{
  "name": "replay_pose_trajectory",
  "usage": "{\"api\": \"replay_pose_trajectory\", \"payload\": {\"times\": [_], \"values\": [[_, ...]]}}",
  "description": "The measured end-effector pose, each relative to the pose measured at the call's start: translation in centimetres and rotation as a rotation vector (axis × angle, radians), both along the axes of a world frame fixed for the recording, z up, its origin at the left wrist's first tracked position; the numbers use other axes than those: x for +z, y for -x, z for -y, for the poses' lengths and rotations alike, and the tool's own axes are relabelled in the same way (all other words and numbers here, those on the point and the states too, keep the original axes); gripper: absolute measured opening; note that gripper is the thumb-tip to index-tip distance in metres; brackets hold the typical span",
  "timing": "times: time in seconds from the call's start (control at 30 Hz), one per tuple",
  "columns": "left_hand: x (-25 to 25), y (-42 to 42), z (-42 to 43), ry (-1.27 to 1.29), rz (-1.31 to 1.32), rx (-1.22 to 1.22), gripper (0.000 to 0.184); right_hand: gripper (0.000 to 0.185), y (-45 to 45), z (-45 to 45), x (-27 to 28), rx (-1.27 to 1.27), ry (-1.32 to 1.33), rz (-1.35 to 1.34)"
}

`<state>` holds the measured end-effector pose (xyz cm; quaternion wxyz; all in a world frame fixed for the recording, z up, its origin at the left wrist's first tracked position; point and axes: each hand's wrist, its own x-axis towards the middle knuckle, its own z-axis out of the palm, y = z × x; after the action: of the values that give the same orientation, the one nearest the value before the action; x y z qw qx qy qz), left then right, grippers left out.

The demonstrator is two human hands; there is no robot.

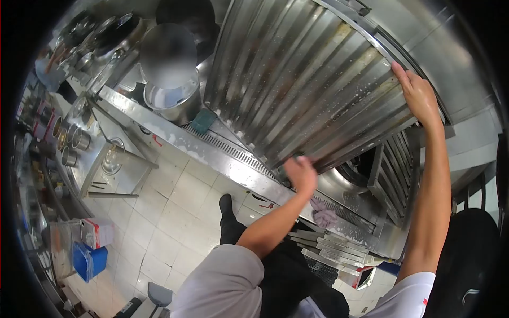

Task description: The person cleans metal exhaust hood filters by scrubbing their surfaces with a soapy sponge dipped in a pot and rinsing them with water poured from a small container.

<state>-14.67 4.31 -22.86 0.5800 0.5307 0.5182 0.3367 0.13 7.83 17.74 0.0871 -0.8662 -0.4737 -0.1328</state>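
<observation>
A large ridged metal baffle filter (297,79), wet with suds and droplets, stands tilted over the steel counter. My right hand (419,98) grips its upper right edge, thumb on the ridged face. At the filter's lower edge is my left hand (301,174), slightly blurred, with its fingers curled against the metal. Something dark shows at those fingers, too smeared to name. A green scouring pad (202,121) lies on the counter by the filter's left corner. Close to my left wrist, a crumpled pinkish cloth (323,213) rests on the counter edge.
A steel pot (172,100) stands left of the filter. The counter (207,164) has a slotted drain along its front. More ridged filters (395,175) lean at the right. A side table (119,164), a blue bin (89,261) and a distant person (50,71) are at the left.
</observation>
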Motion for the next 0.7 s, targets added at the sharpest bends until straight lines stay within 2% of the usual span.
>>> {"api": "replay_pose_trajectory", "payload": {"times": [0.03,0.07,0.1,0.13,0.2,0.23,0.33,0.4,0.43,0.5,0.57,0.63,0.67,0.7], "values": [[5.7,-1.1,0.0,0.044,0.094,-0.068,0.083,0.08,-0.2,-0.2,0.1,0.015,-0.003,-0.003],[9.6,-4.0,1.7,-0.16,0.042,0.057,0.084,0.079,-0.4,-0.2,0.1,0.025,-0.007,-0.006],[14.8,-4.6,1.9,-0.297,0.178,0.036,0.069,0.078,-0.4,-0.3,-0.1,0.031,-0.012,-0.008],[18.0,-5.5,1.4,-0.421,0.132,0.009,0.072,0.078,-0.1,-0.4,-0.3,0.032,-0.008,-0.014],[18.1,-5.4,1.1,-0.486,0.184,-0.02,0.073,0.077,0.1,-0.2,0.3,0.046,-0.002,0.057],[15.4,-4.7,1.5,-0.399,0.141,-0.029,0.073,0.075,0.3,-0.2,0.6,0.034,0.046,0.086],[1.1,-2.3,2.2,-0.031,0.094,0.07,0.072,0.074,-0.1,-0.3,0.3,0.1,-0.015,0.132],[-2.4,-2.2,3.0,-0.088,-0.008,0.128,0.071,0.075,0.4,-0.3,0.8,0.103,-0.005,0.065],[-1.0,-2.4,2.2,-0.111,0.015,0.099,0.071,0.076,-0.3,-0.4,1.0,0.141,0.025,-0.007],[4.0,-1.6,1.2,-0.888,0.049,-0.166,0.069,0.073,-0.4,-0.5,2.0,0.139,0.112,-0.167],[9.3,-2.3,-3.0,-1.305,-0.145,-0.429,0.066,0.072,-0.8,0.1,2.0,0.126,0.128,-0.248],[15.8,-3.4,-8.5,-1.677,-0.071,-0.594,0.067,0.074,-0.6,0.3,2.0,0.22,0.031,-0.298],[20.9,-3.8,-10.1,-1.758,-0.016,-0.638,0.062,0.074,-0.2,0.4,2.4,0.204,0.017,-0.291],[25.0,-3.9,-11.2,-1.828,0.039,-0.687,0.057,0.075,0.3,0.6,2.5,0.143,0.017,-0.425]]}}
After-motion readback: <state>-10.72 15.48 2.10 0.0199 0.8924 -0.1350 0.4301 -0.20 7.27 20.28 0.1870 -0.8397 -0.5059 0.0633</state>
